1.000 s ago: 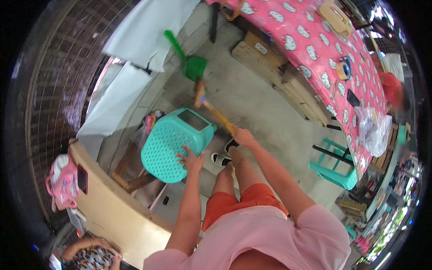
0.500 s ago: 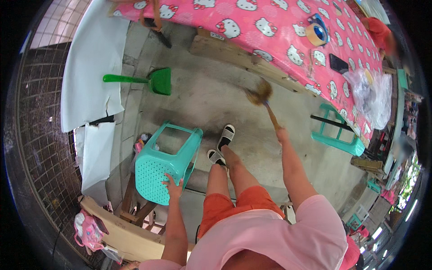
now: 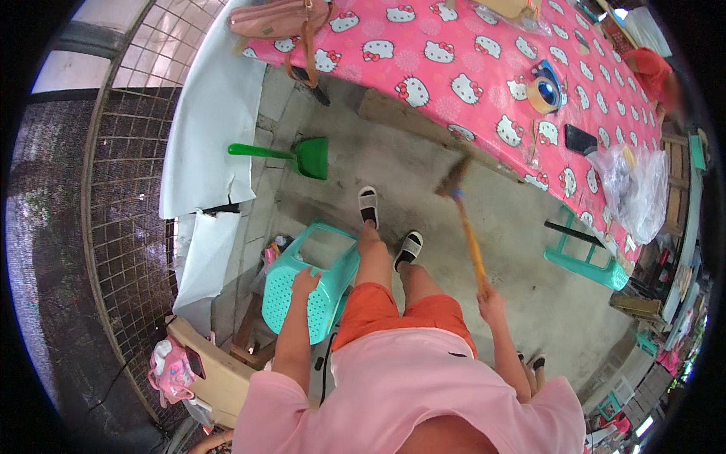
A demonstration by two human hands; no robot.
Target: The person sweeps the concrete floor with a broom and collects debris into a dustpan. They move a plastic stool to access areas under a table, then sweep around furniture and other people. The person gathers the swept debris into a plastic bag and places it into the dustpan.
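Note:
My right hand point(image 3: 491, 303) is closed around the end of a broom's yellowish handle point(image 3: 472, 242). The broom's brown bristles point(image 3: 454, 176), smeared by motion, are over the concrete floor near the table's front. On the left, my left hand point(image 3: 305, 282) grips the edge of a teal plastic stool point(image 3: 325, 253). That stool lies tipped over beside my left leg, its perforated seat toward me. Farther off, a green dustpan point(image 3: 311, 158) rests on the floor by the wall.
A table with a pink patterned cover point(image 3: 423, 72) carries a phone point(image 3: 581, 139), a tape roll point(image 3: 544, 97), plastic bags point(image 3: 631, 189) and a brown bag point(image 3: 276, 19). Another teal stool point(image 3: 586, 265) lies at right. Behind me a person's feet point(image 3: 538, 362) show.
I have stepped, my left foot now forward of the right. My left hand has gone from lying spread on the stool's seat to gripping its edge. The broom has swung and its handle stands steeper.

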